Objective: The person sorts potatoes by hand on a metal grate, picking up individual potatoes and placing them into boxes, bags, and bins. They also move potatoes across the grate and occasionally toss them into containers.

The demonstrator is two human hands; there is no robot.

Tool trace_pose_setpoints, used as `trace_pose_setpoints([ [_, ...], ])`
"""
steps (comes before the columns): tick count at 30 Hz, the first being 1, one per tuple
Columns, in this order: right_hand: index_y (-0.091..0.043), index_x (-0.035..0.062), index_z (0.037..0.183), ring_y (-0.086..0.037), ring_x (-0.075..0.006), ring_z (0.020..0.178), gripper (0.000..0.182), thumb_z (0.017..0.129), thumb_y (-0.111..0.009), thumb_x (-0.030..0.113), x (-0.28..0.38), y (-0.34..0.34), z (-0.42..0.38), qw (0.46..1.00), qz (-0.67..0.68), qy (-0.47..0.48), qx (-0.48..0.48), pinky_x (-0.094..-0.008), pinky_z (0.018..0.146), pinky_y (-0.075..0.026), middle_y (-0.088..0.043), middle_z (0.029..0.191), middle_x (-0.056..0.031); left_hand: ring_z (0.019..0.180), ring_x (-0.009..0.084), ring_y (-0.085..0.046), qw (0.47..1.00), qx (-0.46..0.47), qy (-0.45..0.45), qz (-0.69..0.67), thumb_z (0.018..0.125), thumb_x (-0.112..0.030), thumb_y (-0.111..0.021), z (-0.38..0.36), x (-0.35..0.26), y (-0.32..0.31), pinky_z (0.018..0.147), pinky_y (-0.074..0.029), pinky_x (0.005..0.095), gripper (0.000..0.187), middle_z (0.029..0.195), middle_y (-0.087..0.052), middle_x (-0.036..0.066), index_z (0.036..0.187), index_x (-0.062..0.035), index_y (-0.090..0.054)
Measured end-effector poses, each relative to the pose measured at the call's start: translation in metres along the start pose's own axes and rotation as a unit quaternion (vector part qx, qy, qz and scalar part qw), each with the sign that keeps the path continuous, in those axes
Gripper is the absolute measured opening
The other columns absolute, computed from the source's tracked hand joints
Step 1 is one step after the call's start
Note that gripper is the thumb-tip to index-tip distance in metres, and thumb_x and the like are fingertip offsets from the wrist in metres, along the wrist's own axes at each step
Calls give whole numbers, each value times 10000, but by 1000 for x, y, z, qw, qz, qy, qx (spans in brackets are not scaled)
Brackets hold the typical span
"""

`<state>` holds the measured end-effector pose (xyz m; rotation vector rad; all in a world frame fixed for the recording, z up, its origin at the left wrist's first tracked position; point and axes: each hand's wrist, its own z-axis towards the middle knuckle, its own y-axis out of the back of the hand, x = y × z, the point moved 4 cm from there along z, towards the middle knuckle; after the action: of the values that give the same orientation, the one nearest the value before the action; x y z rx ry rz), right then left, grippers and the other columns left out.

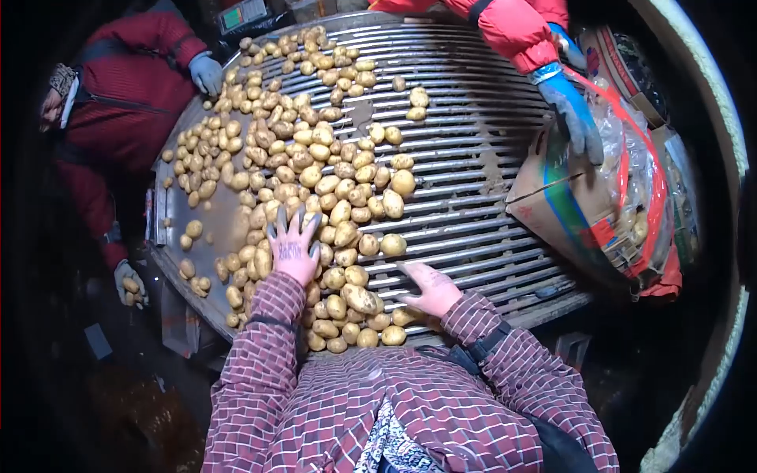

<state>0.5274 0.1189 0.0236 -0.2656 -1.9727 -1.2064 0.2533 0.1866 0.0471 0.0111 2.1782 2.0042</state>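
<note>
My left hand [293, 251], in a pink glove with grey fingertips, lies with spread fingers on top of a heap of potatoes [359, 298]. My right hand [430, 290], also gloved, is stretched out low over the metal bars of a round sorting table [473, 236], just right of the potatoes nearest me. Its fingers point left and nothing shows in its grasp. The potatoes are pale yellow, some with brown soil, and spread from my front edge to the far left.
At the left, a person in a dark red jacket [134, 71] rests one hand by the potatoes and holds several in the other. Opposite right, a person's blue-gloved hand [579, 130] is over a cardboard box [552, 197] lined with clear plastic. A curved pale rim [717, 102] bounds the right side.
</note>
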Motion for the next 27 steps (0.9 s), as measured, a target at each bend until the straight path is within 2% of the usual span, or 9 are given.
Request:
trace_pose_setpoints([
  [4,-472,150,1324,-511,-337,1156,671,723,-732,299,72,-11,21,972,-133,179,70,-402,955,-443,-445,1327,-182,1392,308,-211,999,-9,4,31,792,-336,-669,33,13,5,1124,-157,559,597,1419,-391,55,1344,-227,-469],
  [6,-496,129,1295,-524,-351,1137,632,723,-729,267,75,-35,39,969,-131,171,124,-397,944,-451,-421,1334,-197,1393,304,-213,1000,14,3,26,771,-383,-686,40,27,3,1120,-170,554,635,1398,-417,48,1348,-239,-465],
  [10,-594,85,1187,-610,-325,1000,365,906,-514,303,39,-24,46,974,211,-76,-20,-374,874,-490,-621,1104,-172,1401,324,-189,1000,-13,4,4,763,-361,-690,17,52,-3,1125,-164,543,690,1414,-403,46,1381,-203,-428],
  [12,-644,83,1115,-619,-320,988,345,879,-541,313,16,-9,23,957,242,-148,-53,-377,884,-490,-660,1042,-153,1400,340,-187,998,-47,-19,-42,771,-343,-678,-1,63,-3,1127,-152,545,720,1438,-373,68,1405,-160,-390],
  [14,-663,81,1077,-626,-313,975,340,835,-598,310,1,0,1,971,66,-230,14,-374,899,-484,-667,1016,-145,1398,332,-200,991,-81,-14,-102,784,-330,-661,-35,64,-8,1128,-159,541,704,1454,-336,111,1402,-138,-383],
  [16,-664,86,1076,-626,-306,981,357,789,-651,298,1,3,-17,974,33,-207,-88,-373,904,-483,-663,1013,-148,1376,349,-235,992,-55,-47,-108,781,-347,-652,-72,43,5,1123,-166,550,695,1441,-330,145,1383,-115,-391],
  [20,-475,155,1347,-480,-343,1199,685,723,-722,292,27,-8,-11,983,-34,-114,-137,-385,994,-428,-451,1331,-208,1328,379,-298,965,83,-243,-62,711,-388,-699,-134,6,-16,1093,-201,591,723,1407,-364,161,1343,-165,-428],
  [22,-405,200,1397,-414,-416,1236,834,661,-764,356,61,-22,9,982,-141,-117,-42,-450,1024,-390,-345,1405,-202,1319,372,-317,933,114,-335,-58,704,-428,-705,-142,-1,-8,1073,-214,614,701,1397,-383,143,1324,-200,-469],
  [27,-404,264,1387,-334,-392,1306,858,634,-764,465,123,-74,60,945,-295,137,29,-595,1027,-294,-309,1441,-158,1319,339,-337,948,95,-305,-3,613,-642,-684,-112,37,-17,1074,-191,619,797,1358,-440,89,1284,-242,-529],
])
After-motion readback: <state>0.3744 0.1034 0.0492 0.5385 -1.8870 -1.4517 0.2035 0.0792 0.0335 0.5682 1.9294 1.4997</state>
